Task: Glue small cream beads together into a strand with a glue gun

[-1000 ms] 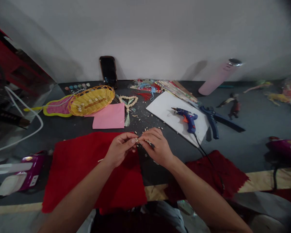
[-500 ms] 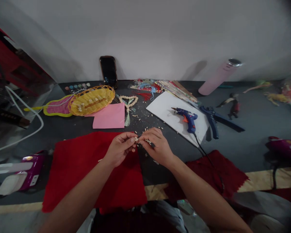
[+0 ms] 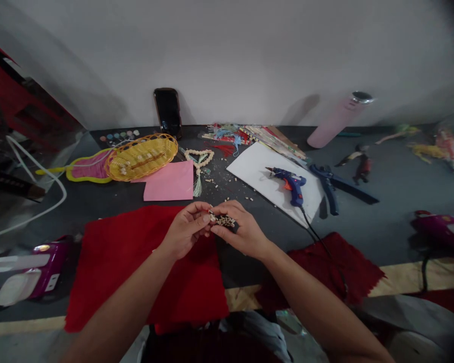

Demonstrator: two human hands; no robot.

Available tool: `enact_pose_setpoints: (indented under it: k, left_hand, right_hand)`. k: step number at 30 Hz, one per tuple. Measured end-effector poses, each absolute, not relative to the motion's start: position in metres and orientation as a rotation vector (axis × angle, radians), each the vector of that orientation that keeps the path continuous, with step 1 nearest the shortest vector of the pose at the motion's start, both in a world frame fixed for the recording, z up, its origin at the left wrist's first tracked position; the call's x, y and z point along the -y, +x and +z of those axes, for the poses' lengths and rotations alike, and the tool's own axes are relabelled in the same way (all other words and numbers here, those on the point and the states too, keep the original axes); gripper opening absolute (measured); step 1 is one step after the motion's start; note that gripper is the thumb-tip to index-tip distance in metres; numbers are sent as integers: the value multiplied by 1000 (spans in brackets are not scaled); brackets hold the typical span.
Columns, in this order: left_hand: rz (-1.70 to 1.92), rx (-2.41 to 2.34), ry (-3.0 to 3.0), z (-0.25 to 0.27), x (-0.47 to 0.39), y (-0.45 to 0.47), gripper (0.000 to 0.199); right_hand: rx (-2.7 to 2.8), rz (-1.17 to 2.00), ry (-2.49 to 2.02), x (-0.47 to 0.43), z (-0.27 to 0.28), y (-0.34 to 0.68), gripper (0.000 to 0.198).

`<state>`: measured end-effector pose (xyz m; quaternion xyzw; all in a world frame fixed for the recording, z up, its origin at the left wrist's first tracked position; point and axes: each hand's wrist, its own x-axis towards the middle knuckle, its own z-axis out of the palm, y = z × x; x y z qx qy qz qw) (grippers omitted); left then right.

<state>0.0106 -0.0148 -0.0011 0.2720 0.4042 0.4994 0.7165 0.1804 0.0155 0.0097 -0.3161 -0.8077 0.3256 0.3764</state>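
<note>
My left hand (image 3: 191, 226) is closed, thumb against fingers, on a small pale piece (image 3: 212, 218) above the right edge of the red felt sheet (image 3: 136, 262). Opposite it, my right hand (image 3: 244, 228) curves with thumb and forefinger apart, their tips close to the left fingertips. A heap of short tan stick pieces (image 3: 225, 221) on the dark tabletop shows between the right thumb and forefinger. Just beyond lies a loop of pale beads (image 3: 199, 157) with a light green tassel (image 3: 197, 186). Whether the right fingertips touch the held piece I cannot tell.
A blue glue gun (image 3: 293, 186) rests on a white board (image 3: 245, 169), beside dark blue pliers (image 3: 329, 184). Left stand a yellow basket (image 3: 144, 159), pink paper (image 3: 170, 184) and a propped phone (image 3: 168, 111). A pink bottle (image 3: 336, 121) leans in view at the back.
My right thumb and forefinger have spread apart from a pinch, showing more of the heap between them. My left hand keeps its hold. The view has shifted slightly.
</note>
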Motion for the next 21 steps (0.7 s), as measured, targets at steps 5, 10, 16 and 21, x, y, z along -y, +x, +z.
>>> enact_pose_setpoints:
  k: [5,10,16,21]
  left_hand:
    - [1109,-915,601,-1,15,13,29]
    - [1108,-900,613,-1,15,13,29]
    - [1039,-900,656,-3,15,12,19]
    - [1043,-919,649,-3,16,12,19]
  right_hand:
    - [2060,824,-843,-14,5,177,15]
    - [2053,694,-853,-16,3,178,13]
    - [2089,512,-910,-18,-3,178,14]
    - [2121,454,-912,-17,-5,178,14]
